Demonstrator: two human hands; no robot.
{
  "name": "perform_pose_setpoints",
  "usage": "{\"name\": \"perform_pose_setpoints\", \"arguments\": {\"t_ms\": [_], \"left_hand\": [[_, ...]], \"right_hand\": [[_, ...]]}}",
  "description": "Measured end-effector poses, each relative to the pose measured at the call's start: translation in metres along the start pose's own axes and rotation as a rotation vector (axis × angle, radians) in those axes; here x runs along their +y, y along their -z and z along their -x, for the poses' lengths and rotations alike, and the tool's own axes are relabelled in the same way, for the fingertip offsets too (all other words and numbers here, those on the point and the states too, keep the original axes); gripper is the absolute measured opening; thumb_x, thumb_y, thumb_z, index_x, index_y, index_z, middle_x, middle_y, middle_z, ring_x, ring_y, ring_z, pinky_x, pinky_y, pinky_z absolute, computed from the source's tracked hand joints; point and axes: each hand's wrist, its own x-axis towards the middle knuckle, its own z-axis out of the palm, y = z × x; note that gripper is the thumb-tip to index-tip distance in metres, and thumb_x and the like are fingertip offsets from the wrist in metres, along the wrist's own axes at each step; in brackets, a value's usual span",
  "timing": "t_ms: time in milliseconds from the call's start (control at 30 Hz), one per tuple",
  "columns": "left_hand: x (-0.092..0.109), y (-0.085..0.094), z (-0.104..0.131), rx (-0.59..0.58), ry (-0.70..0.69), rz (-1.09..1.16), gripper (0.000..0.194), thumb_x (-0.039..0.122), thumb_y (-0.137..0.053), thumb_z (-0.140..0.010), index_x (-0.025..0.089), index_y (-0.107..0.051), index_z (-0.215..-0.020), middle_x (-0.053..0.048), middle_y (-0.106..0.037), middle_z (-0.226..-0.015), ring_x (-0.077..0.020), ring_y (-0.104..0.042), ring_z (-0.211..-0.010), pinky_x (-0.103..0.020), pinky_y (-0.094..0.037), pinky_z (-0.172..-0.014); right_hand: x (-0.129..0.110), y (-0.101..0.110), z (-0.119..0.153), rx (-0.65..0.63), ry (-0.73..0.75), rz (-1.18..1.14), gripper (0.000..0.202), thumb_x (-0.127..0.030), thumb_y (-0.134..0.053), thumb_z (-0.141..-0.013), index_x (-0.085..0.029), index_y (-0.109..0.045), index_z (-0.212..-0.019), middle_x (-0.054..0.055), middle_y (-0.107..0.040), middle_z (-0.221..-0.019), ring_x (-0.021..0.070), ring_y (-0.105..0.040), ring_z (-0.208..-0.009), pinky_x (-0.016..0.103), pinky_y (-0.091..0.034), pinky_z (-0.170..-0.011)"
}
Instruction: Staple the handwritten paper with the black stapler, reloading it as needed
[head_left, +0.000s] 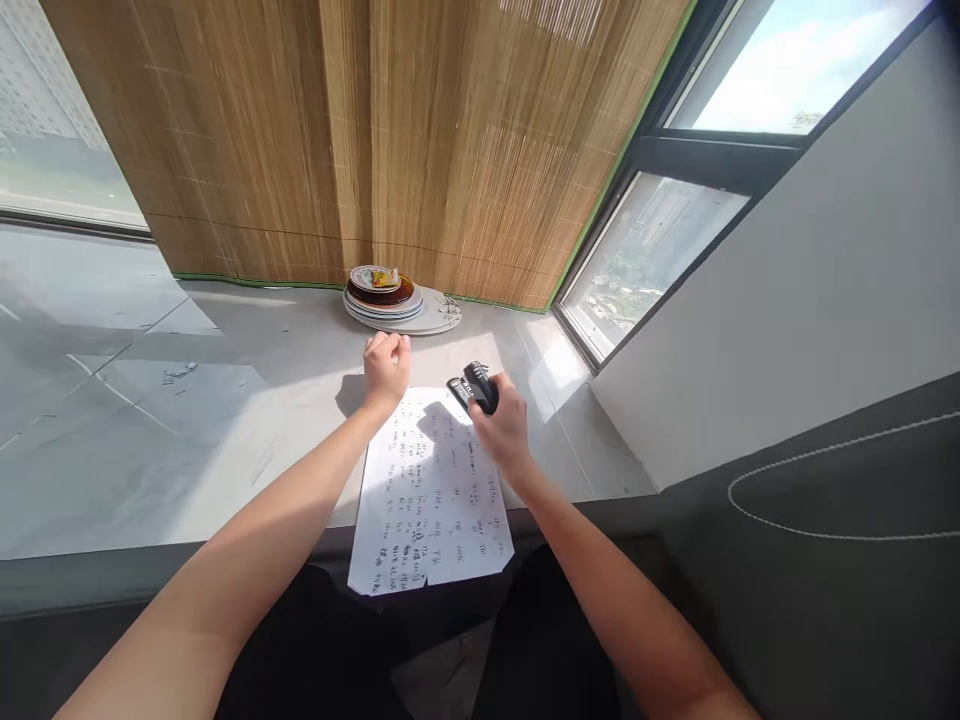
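Handwritten sheets or a sheet of white paper (pixel 431 500) lie on the ledge, with the near end jutting past its front edge. My right hand (pixel 504 425) grips a black stapler (pixel 477 388) above the paper's far right part. The stapler's two arms are spread apart, pointing away and to the left. My left hand (pixel 386 368) is closed, its fingers curled in, by the paper's far left corner. Whatever its fingers may hold is hidden. Shadows of the hands fall on the paper and the ledge.
A stack of plates (pixel 386 310) with a small yellow packet (pixel 385 279) on top stands at the back of the pale ledge (pixel 150 400). A bamboo blind (pixel 375 150) hangs behind it. To the right are a window (pixel 637 250) and a white wall (pixel 787 270) with a bead chain (pixel 825 537).
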Motion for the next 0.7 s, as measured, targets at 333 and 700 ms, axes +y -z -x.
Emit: {"name": "perform_pose_setpoints", "arguments": {"t_ms": [333,700], "left_hand": [[-0.025,0.016,-0.015,0.186,0.297,0.233,0.036,0.031,-0.053,-0.1,0.024,-0.042,-0.066,0.002,-0.038,-0.067,-0.0176,-0.039,-0.065,-0.031,-0.031,-0.064],[-0.021,0.02,-0.015,0.138,0.324,0.058,0.038,0.03,-0.049,-0.104,0.024,-0.043,-0.067,0.002,-0.044,-0.067,-0.0176,-0.045,-0.069,-0.029,-0.035,-0.066]], "right_hand": [[0.01,-0.015,0.03,-0.167,0.008,0.067,0.017,-0.034,-0.064,-0.095,-0.025,-0.056,-0.107,0.008,-0.069,-0.107,0.0278,-0.067,-0.095,0.04,-0.057,-0.079],[0.07,0.001,-0.051,0.029,0.048,0.101,0.028,-0.033,-0.044,-0.104,-0.022,-0.07,-0.107,0.015,-0.072,-0.124,0.0269,-0.07,-0.115,0.043,-0.062,-0.098]]}}
